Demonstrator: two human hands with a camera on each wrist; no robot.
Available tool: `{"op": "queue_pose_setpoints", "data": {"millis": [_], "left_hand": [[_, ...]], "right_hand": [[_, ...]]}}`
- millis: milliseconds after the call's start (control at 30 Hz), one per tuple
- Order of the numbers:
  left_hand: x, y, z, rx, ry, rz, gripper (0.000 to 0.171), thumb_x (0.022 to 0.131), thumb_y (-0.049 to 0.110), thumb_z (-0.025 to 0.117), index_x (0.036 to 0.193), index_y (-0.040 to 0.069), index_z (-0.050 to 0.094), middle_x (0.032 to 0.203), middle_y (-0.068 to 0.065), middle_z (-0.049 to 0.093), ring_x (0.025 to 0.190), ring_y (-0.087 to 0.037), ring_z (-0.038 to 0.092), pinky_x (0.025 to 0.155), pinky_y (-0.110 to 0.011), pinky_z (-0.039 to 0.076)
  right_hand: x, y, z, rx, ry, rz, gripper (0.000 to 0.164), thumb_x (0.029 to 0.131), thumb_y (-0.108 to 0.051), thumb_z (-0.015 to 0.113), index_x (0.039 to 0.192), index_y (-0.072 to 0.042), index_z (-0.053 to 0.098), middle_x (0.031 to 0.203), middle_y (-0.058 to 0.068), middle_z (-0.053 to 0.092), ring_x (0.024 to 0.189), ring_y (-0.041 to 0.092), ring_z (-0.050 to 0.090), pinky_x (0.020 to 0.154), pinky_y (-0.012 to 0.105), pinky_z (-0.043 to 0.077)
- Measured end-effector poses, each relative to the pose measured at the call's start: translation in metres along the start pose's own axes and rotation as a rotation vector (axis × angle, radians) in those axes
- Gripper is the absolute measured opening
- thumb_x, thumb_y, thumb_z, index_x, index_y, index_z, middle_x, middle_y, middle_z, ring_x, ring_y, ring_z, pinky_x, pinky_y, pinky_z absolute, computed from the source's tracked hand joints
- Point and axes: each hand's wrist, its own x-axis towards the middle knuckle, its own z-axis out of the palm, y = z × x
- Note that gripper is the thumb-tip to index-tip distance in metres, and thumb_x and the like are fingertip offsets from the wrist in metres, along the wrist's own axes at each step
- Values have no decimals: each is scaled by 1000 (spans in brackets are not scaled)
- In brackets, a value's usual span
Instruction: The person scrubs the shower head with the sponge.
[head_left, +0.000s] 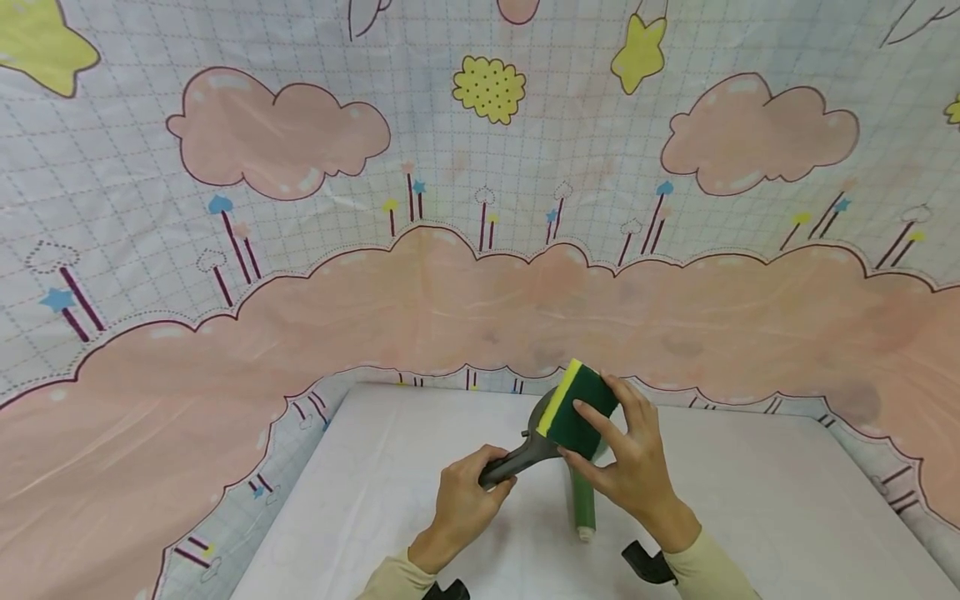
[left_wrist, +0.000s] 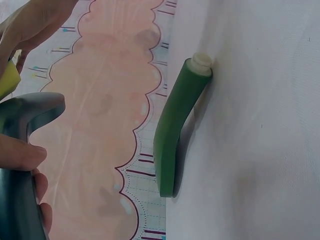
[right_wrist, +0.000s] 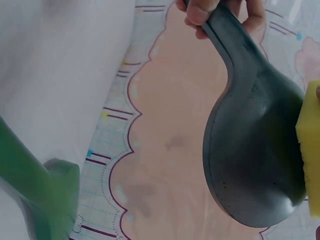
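- Closest are two pale yellow sleeves (head_left: 708,567), on the person's side of the gray scoop (right_wrist: 255,160), with a black piece (head_left: 651,567) near each wrist.
- The left hand (head_left: 465,496) grips the gray scoop by its handle, with fingers curled around it.
- The gray scoop is up in the air over the white table (head_left: 390,450). Its round end points up and away from the person.
- The right hand (head_left: 637,454) pinches a sponge (head_left: 573,425) at the round end of the gray scoop. The sponge's yellow side is against the scoop.
- A green stick (head_left: 582,504) lies on the table, lower than the gray scoop. Its pale tip points to the person.
- Farthest, past the gray scoop, is a cloth (head_left: 600,308) with pink clouds and yellow stars.
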Motion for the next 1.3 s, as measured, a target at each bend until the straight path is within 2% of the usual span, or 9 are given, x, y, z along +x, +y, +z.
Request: {"op": "queue_pose_setpoints", "data": {"millis": [267,600,733,867,1033,1300], "left_hand": [[2,1,2,9,21,11,38,64,4,90,93,14,68,84,2,74,71,-4,65,64,-22,54],[4,8,5,-100,30,-71,39,67,4,88,98,13,66,87,1,75,76,-7,68,67,-23,53],[4,11,3,-193,9,-130,40,70,3,86,102,15,65,89,2,74,79,-7,68,70,-25,53],[4,14,3,-279,-14,-226,38,74,6,84,105,18,66,92,3,74,80,-9,67,72,-24,50],[5,14,4,-332,-37,-339,35,78,12,82,109,17,65,96,0,75,85,-10,65,76,-24,48],[8,18,6,-399,-12,-399,38,78,12,82,111,14,64,96,-2,74,82,-9,66,75,-23,48]], "right_hand": [[-4,-6,5,-4,-20,-27,55,90,-61,57,121,-16,68,140,26,50,125,43,45,94,50,36],[-10,-17,13,3,-16,-88,52,92,-57,57,120,-16,69,137,27,53,123,44,47,94,52,36],[-11,-18,12,0,-15,-83,52,92,-58,57,120,-16,69,137,27,53,123,44,47,93,52,36],[-12,-15,12,-12,-13,-59,53,92,-59,56,120,-16,68,139,26,52,123,43,46,93,51,35],[-14,-9,11,-27,1,-18,54,92,-60,55,120,-16,68,139,26,51,122,42,46,93,52,36],[-14,-4,12,-30,67,27,54,91,-58,59,120,-14,68,137,28,51,123,44,46,88,51,36]]}}
